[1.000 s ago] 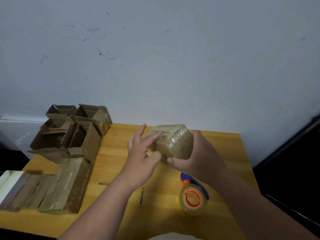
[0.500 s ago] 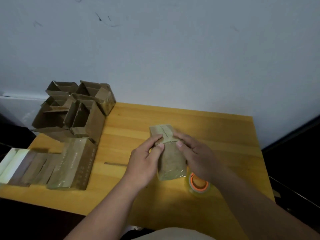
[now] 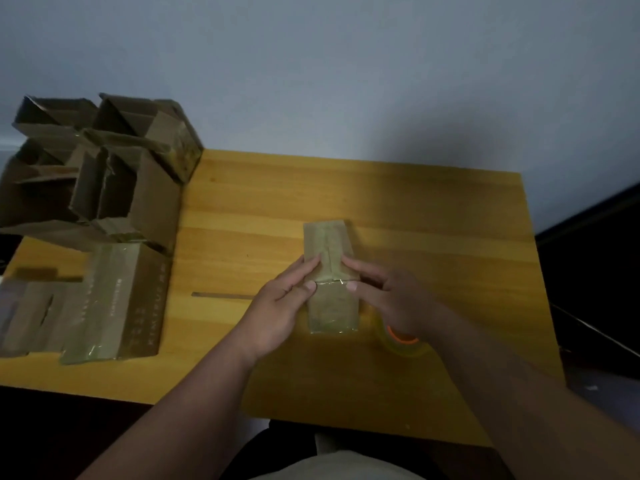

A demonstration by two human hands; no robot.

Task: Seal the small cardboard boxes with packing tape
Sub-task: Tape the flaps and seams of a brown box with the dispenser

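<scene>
The small box (image 3: 330, 277) stood on the wooden table (image 3: 433, 216), a little right of the middle and near the person, with its top flaps folded shut and a glossy strip of tape already running down its near face. Going from the biggest things down: the table filled most of the view under a plain wall; at its far left corner sat a cluster of open boxes (image 3: 100, 174) with their flaps up, and in front of them a long taped box (image 3: 117, 303) lay flat beside some other flat pieces too blurred to make out. The left hand (image 3: 280, 306) rested against the small box's left side, fingers nearly straight along the top flap and thumb pressing the near edge. The right hand (image 3: 391, 296) mirrored it on the right side, fingers laid flat on the other flap, thumb at the same edge; neither hand curled round anything. The roll of tape (image 3: 403, 341), clear with an orange core, lay on the table just beside the box, partly hidden under the right wrist. This looked like the pressing-down stage, flaps held closed at the seam. The next move would likely call for one hand to hold the flaps while the other took up the roll, since the top seam showed no clear tape across it.
</scene>
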